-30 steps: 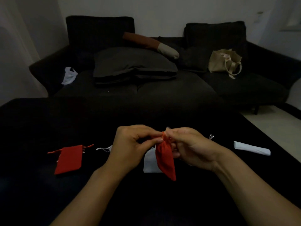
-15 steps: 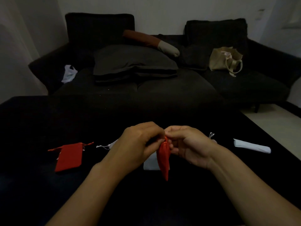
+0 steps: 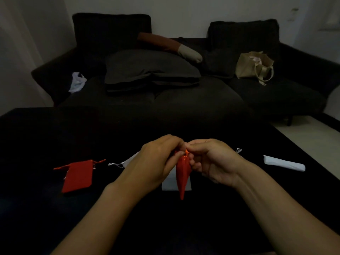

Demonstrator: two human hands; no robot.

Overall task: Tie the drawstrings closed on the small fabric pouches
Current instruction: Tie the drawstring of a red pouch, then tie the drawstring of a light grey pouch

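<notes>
Head view, the only 1 here. The left hand (image 3: 156, 162) and the right hand (image 3: 211, 161) meet above a black cloth-covered table (image 3: 46, 137), and between them hangs a small red fabric drawstring pouch (image 3: 182, 173). Both hands have fingers curled inward, their tips pinching at the gathered mouth of this held pouch, where a bit of orange-red cord shows; how the cord runs between the fingertips is too small and dim to tell. The pouch's long axis runs nearly straight down from the fingers, mouth at the top right at the fingertips, closed bottom corner pointing at the table. So the thing to be tied lies directly under and between the 2 hands, neither hand clearly nearer, and any knot has to be formed at that top point while the body dangles free.

On the table to the left lies a second red fabric pouch (image 3: 78, 176), flat, its cords trailing out at the top. A white fabric pouch (image 3: 168, 183) lies flat behind the hanging one, largely hidden by it and the left hand; another white pouch (image 3: 128, 161) peeks out past the left hand with white strings. A folded white piece (image 3: 284, 163) lies well apart on the right.
</notes>
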